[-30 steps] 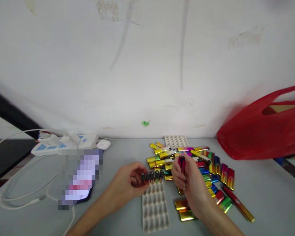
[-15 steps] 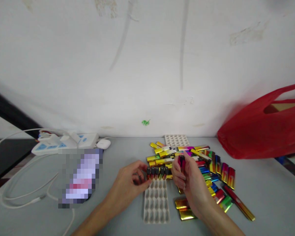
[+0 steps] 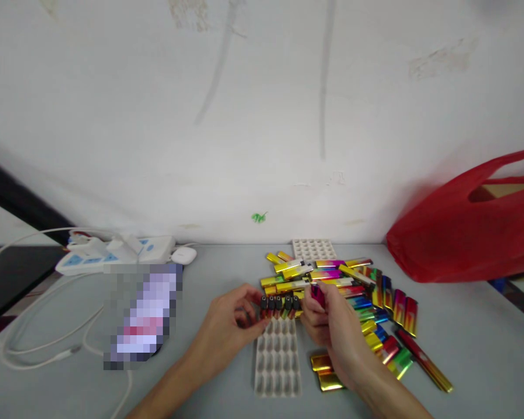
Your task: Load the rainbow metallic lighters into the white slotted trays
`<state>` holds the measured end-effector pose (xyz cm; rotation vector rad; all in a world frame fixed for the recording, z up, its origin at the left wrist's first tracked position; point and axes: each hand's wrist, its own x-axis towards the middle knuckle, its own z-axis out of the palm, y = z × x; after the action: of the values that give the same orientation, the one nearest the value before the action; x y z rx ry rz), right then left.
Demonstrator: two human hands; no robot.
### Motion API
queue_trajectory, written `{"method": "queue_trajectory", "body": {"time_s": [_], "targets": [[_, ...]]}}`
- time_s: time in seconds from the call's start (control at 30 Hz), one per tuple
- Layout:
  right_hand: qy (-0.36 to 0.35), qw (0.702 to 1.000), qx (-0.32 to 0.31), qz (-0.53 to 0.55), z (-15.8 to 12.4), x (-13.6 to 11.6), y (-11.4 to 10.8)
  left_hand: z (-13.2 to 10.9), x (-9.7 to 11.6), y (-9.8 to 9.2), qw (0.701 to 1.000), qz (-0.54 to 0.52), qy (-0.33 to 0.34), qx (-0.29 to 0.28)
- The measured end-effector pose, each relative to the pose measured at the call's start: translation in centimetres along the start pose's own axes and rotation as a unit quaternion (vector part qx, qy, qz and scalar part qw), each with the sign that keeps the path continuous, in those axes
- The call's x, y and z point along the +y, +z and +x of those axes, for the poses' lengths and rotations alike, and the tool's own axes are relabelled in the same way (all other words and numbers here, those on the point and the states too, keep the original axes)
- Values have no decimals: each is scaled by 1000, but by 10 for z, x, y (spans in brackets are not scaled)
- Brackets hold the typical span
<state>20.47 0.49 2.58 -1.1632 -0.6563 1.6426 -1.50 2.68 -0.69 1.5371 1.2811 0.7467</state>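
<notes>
My left hand (image 3: 229, 326) is closed around the left end of a row of several black-capped lighters (image 3: 279, 305) standing at the far end of a white slotted tray (image 3: 277, 364). My right hand (image 3: 332, 326) grips a magenta lighter (image 3: 318, 294) upright, right beside the row's right end. A heap of shiny gold, red, blue and green lighters (image 3: 367, 302) lies behind and to the right of my right hand. Two gold lighters (image 3: 325, 372) lie by my right wrist.
A second white slotted tray (image 3: 313, 249) lies near the wall. A red plastic bag (image 3: 467, 233) sits at the right. At left are a blurred phone (image 3: 142, 314), a white power strip (image 3: 113, 253), a small white device (image 3: 184, 255) and white cables (image 3: 35, 343).
The row of lighters and the tray shifted slightly right and came to rest. My right hand with the magenta lighter has lowered and moved left, close to the row's end.
</notes>
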Motion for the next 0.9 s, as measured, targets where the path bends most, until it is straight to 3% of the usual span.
{"method": "queue_trajectory", "body": {"time_s": [0.67,0.9], "targets": [[-18,998,37,-57,-1,-2,3,-1,1,3,1000,10,4,25],[-17,998,24,-48,1,-1,2,-1,3,2,1000,8,2,19]]}}
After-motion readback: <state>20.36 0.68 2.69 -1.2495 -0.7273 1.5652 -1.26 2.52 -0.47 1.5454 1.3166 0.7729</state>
